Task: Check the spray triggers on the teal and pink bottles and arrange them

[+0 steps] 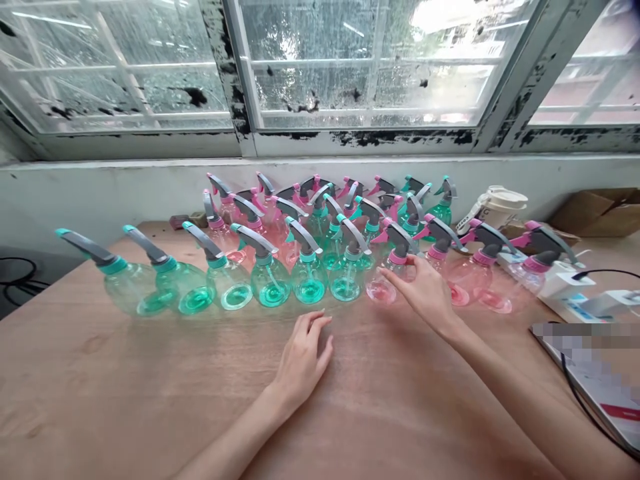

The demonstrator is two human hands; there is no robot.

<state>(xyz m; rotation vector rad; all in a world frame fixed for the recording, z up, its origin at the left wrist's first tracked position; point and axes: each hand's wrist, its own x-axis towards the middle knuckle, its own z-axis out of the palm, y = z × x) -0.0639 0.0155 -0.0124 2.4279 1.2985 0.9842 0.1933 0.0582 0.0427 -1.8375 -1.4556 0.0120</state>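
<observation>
My right hand [424, 293] is closed round the side of a clear pink spray bottle [381, 291], just below its pink collar. That bottle stands upright in the front row, and my fingers hide part of its body. My left hand [303, 357] rests on the wooden table [190, 400] with its fingers loosely apart and nothing in them. Nearest to it stand a green spray bottle [345, 283] and another green spray bottle [309, 285]. Several more green ones continue leftward, while pink ones such as this spray bottle [470, 277] stand to the right.
Behind the front row are more pink and green spray bottles, with a green spray bottle [441, 212] at the back right. A lidded cup [500, 208], a cardboard box [600, 210], white plugs on a power strip [565, 279] and a laptop-like flat object [595, 380] occupy the right side.
</observation>
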